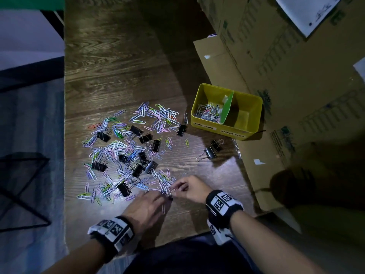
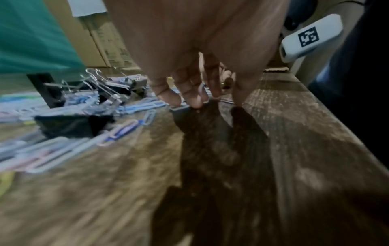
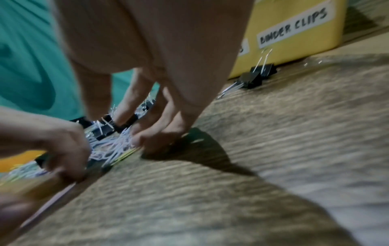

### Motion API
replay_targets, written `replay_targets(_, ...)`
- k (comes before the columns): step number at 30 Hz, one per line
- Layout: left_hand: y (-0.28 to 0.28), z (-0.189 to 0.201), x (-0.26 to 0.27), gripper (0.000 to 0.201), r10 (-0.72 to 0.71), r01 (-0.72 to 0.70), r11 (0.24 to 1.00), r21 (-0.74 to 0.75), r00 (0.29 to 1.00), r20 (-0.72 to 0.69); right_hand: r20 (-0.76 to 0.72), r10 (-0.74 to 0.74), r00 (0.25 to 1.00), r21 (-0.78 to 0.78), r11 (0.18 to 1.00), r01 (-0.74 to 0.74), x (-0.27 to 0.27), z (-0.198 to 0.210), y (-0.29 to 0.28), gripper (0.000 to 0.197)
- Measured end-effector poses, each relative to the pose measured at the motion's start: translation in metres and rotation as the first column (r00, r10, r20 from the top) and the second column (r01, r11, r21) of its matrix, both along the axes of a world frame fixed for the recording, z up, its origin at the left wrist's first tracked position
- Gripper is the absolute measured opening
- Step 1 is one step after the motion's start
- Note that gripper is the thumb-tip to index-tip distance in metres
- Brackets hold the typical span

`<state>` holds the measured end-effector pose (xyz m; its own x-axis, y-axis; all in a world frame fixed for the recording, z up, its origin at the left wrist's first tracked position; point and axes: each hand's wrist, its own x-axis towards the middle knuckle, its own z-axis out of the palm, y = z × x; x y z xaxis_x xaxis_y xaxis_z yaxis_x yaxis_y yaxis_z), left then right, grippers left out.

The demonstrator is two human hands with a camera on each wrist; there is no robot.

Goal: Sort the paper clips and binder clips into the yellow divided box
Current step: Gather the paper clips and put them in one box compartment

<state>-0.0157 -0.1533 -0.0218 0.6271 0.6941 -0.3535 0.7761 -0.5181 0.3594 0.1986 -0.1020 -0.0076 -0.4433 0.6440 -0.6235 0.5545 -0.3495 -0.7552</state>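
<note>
Yellow divided box [image 1: 245, 126] lies long axis left-right, its green divider [image 1: 227, 108] crosswise.

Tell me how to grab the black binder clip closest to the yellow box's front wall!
Probably pinch that binder clip across its black body from above. It lies apart from the pile, and the body is chunkier than its thin wire handles. The yellow box is right behind it.
</note>
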Motion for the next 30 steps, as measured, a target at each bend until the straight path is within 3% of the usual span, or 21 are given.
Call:
replay_targets(2, 0.005, -0.005, 0.015, 0.028, 0.090, -0.090, 0.996, 0.007, 0.995, 0.053, 0.108, -0.041, 0.993, 0.195, 0.981, 0.019, 0.007, -0.001, -0.002, 0.036)
replay_targets(5, 0.023, -0.007, 0.029, 0.033, 0.165, -0.170, 0.984, 0.048, 0.982, 0.092, 0.322, -0.095, 0.942, 0.421, 0.906, -0.053, 0.013, -0.003, -0.011, 0.070)
replay_targets(8, 0.040, 0.002, 0.031, 0.066, 0.193, -0.192, 0.980, 0.055, 0.981, -0.014, 0.531, -0.041, 0.846, 0.407, 0.889, -0.212, 0.002, -0.007, -0.021, 0.104)
replay_targets(10, 0.047, 0.007, 0.030, 0.082, 0.198, -0.195, 0.980, 0.041, 0.976, -0.094, 0.610, 0.010, 0.792, 0.392, 0.865, -0.313, -0.013, -0.009, -0.027, 0.111)
replay_targets(13, 0.050, 0.009, 0.030, 0.074, 0.155, -0.159, 0.987, -0.006, 0.972, -0.175, 0.629, 0.016, 0.777, 0.415, 0.838, -0.354, -0.033, -0.009, -0.026, 0.096)
replay_targets(15, 0.052, 0.010, 0.033, 0.065, 0.154, -0.160, 0.987, -0.023, 0.973, -0.172, 0.570, -0.004, 0.821, 0.409, 0.868, -0.280, -0.039, -0.008, -0.023, 0.077)
replay_targets(17, 0.055, 0.010, 0.035, 0.057, 0.198, -0.205, 0.978, -0.049, 0.973, -0.117, 0.490, -0.020, 0.871, 0.381, 0.904, -0.193, -0.039, -0.006, -0.019, 0.063)
replay_targets(22, 0.059, 0.010, 0.034, 0.037, 0.199, -0.194, 0.980, -0.052, 0.972, 0.126, 0.463, 0.040, 0.886, 0.339, 0.915, -0.218, -0.030, -0.011, -0.009, 0.032)
replay_targets(25, 0.060, 0.014, 0.031, 0.027, 0.233, -0.222, 0.972, -0.077, 0.951, 0.203, 0.423, 0.060, 0.904, 0.320, 0.924, -0.211, -0.023, -0.012, -0.005, 0.024)
replay_targets(27, 0.063, 0.015, 0.028, 0.037, 0.280, -0.260, 0.958, -0.119, 0.937, 0.208, 0.421, 0.054, 0.905, 0.300, 0.934, -0.196, -0.020, -0.011, -0.002, 0.023)
replay_targets(30, 0.068, 0.014, 0.024, 0.024, 0.349, -0.318, 0.932, -0.173, 0.917, 0.193, 0.349, -0.066, 0.935, 0.253, 0.967, -0.026, -0.013, -0.009, 0.003, 0.027)
